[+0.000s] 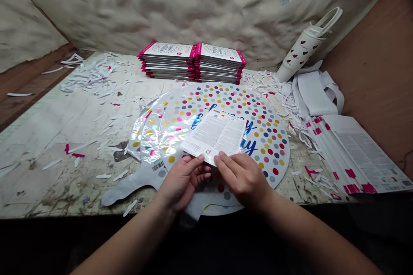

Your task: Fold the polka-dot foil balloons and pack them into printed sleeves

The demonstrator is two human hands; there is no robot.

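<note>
Both hands, left (pixel 185 180) and right (pixel 243 178), pinch the near edge of a printed white card packet (pixel 214 135) above the polka-dot foil balloons (pixel 271 137); two packet stacks (pixel 193 62) stand on the far side.

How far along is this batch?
Looks done: two stacks of pink-edged packets at the back. In hand: one printed packet, between left hand and right hand. Probably left: flat dotted foil balloons beneath it and packets fanned at right. Can't tell an exact count.
</note>
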